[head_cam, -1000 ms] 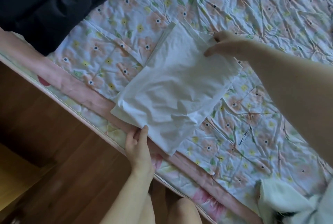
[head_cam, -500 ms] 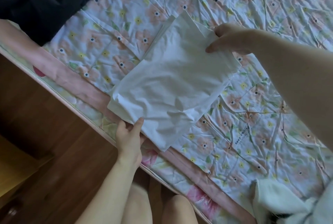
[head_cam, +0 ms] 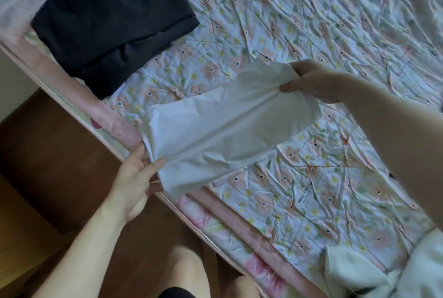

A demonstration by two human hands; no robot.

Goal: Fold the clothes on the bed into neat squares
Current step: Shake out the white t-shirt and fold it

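Stretching a white garment (head_cam: 230, 127) between both hands, the person holds it taut just above the near side of the bed (head_cam: 335, 22), over the flowered bedsheet (head_cam: 299, 190). The left hand (head_cam: 136, 178) pinches the near end at the mattress edge, thumb on top and fingers curled beneath the cloth; its grip is clenched on the fabric. The right hand (head_cam: 314, 81) grasps the far end, where the cloth bunches between thumb and fingers. The garment is already narrowed into a long band with several layers, so the step in hand looks like the last fold or two for this piece, partway through the whole job.

The next move probably calls for laying the band flat and bringing one end over the other, with edges matched so the result comes out square rather than skewed; thin, limp cloth like this could slip or crease if released unevenly.

A dark garment (head_cam: 112, 17) lies folded near the bed's edge, well apart from the hands. A pale heap of clothes (head_cam: 383, 273) waits at the lower right. No container is visible.
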